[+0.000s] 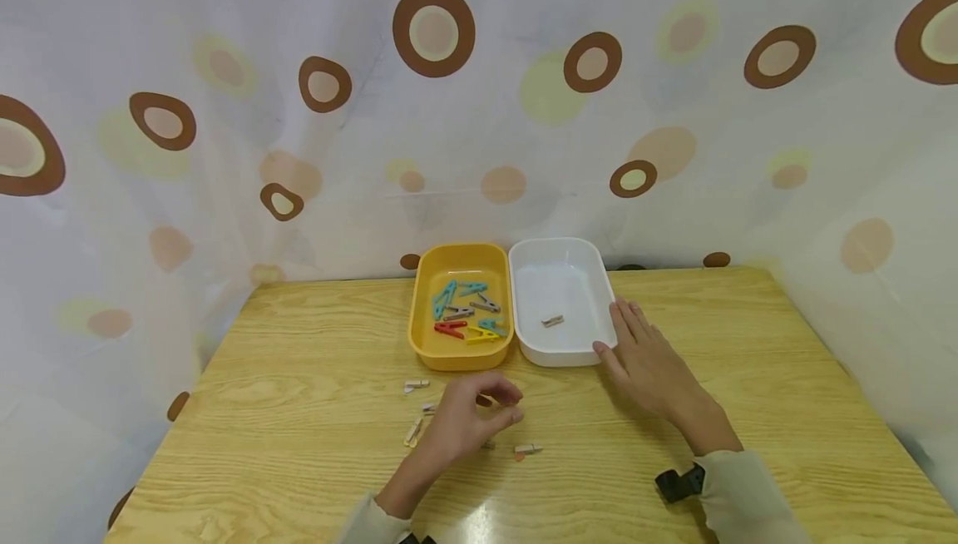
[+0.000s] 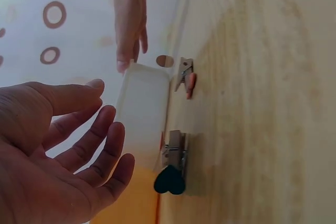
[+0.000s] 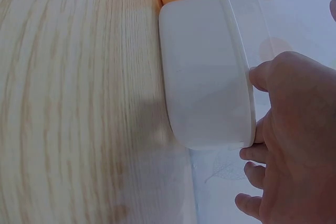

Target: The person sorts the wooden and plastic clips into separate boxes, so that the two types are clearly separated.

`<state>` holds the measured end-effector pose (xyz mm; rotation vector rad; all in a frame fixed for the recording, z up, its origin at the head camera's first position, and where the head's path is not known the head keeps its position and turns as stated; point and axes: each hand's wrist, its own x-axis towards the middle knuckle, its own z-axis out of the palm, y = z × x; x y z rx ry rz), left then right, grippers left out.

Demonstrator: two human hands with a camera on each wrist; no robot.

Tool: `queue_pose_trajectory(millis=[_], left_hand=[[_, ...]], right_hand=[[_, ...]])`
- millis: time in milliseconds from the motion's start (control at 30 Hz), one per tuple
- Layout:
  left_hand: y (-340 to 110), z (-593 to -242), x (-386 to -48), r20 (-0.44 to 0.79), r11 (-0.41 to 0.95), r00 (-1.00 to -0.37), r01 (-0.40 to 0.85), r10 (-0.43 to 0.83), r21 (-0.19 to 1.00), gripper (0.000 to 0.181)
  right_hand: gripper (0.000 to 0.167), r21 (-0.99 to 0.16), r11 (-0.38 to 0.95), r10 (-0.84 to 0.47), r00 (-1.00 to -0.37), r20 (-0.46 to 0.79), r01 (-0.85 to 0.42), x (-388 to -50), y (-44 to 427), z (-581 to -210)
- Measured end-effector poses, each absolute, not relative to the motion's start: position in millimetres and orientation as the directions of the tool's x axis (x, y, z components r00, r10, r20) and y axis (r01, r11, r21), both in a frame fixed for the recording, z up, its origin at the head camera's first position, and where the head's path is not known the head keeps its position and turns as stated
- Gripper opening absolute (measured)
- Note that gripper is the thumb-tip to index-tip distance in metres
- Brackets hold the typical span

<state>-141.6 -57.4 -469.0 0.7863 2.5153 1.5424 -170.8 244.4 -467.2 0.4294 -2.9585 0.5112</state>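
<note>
Above the near part of the table, my left hand (image 1: pixel 470 417) hovers with fingers loosely bent and nothing in its grasp. Below it in the left wrist view are a wooden clothespin with a dark heart (image 2: pixel 170 180) and another with an orange piece (image 2: pixel 186 77). My right hand (image 1: pixel 649 365) rests its fingers against the right rim of a white tray (image 1: pixel 555 358), near the front corner. One small wooden clothespin (image 1: pixel 552 321) lies inside that tray. Right wrist footage shows the thumb (image 3: pixel 261 76) touching the rim.
A yellow tray (image 1: pixel 460 360) left of the white one holds several plastic clothespins in teal, grey, red and yellow. More wooden clothespins lie on the wooden table (image 1: pixel 299 411), including one (image 1: pixel 416 383) before the yellow tray and one (image 1: pixel 413 431) nearer. A patterned curtain (image 1: pixel 479 128) hangs behind.
</note>
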Motion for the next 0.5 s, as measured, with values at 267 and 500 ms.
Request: queue_pose_trajectory(millis=[267,500], left_hand=[[-55,-484,-130,0.136,0.423,-0.857,0.376,0.496,0.825,0.015],[-53,-486,-125,0.126,0.500,-0.831,0.439,0.541,0.747,0.018]], right_hand=[[0.076,-0.313,0.903,-0.259,-0.954,0.151,-0.295,-173,245,-468],[0.076,-0.319,0.900,-0.259,-0.954,0.152,-0.296,-172,244,-468]])
